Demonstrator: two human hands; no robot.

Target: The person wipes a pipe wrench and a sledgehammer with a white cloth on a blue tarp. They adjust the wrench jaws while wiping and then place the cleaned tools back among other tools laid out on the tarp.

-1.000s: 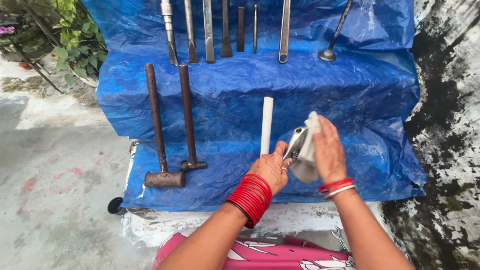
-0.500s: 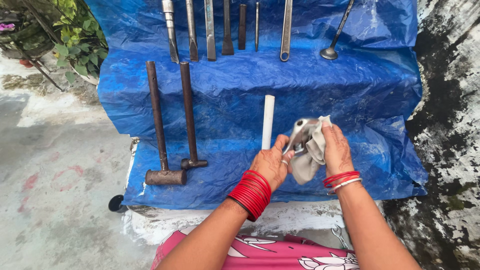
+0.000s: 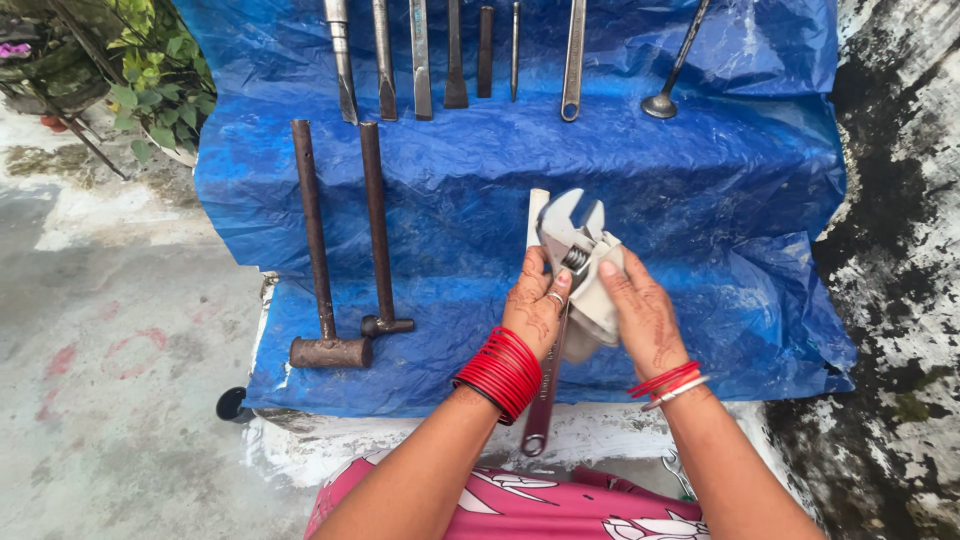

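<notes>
Crinkled blue tarp [image 3: 700, 230] covers the step; two rusty long-handled hammers [image 3: 325, 260] lie at left, a row of steel chisels [image 3: 420, 60] along the top, and a white stick [image 3: 537, 212] just behind the hands. Adjustable wrench [image 3: 560, 300] is held above the tarp, long axis near vertical, open head up, handle end toward the person. Left hand [image 3: 535, 310] clenches the shank below the head. Right hand [image 3: 645, 315] presses a pale cloth [image 3: 598, 300] against the head from the right.

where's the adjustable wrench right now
In the head view the adjustable wrench is centre-right, upright over the blue tarp, gripped by the left hand, with the right hand pressing a pale cloth against it.
</notes>
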